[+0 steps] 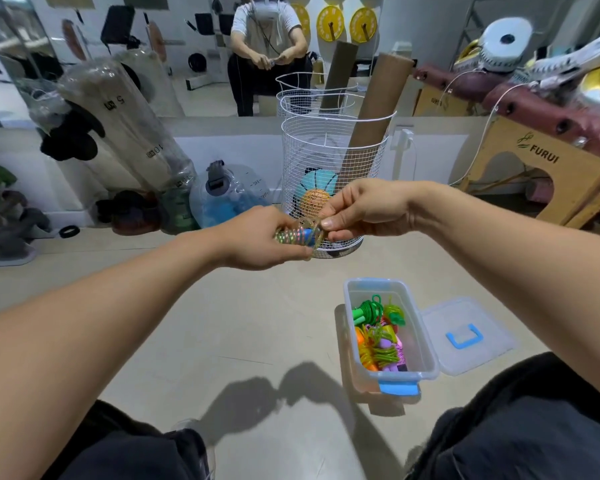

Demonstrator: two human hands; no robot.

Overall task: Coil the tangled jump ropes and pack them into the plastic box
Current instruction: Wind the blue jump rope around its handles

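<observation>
My left hand point(257, 239) grips a coiled jump rope point(300, 235) with blue handles and a clear greenish cord wound around them. My right hand point(364, 211) pinches the cord at the bundle's right end between thumb and fingers. Both hands are held up in front of me, above the floor. Below and to the right, a clear plastic box point(426, 351) with blue latches stands open on the floor. Inside it lie several coiled ropes point(378, 336) in green, orange, yellow and purple.
The box's clear lid point(465, 336) with a blue handle lies flat just right of the box. A white wire basket point(333, 181) holding balls and a cardboard tube stands behind my hands. Weights and a water jug sit left; a wooden bench is right. My knees frame the bottom.
</observation>
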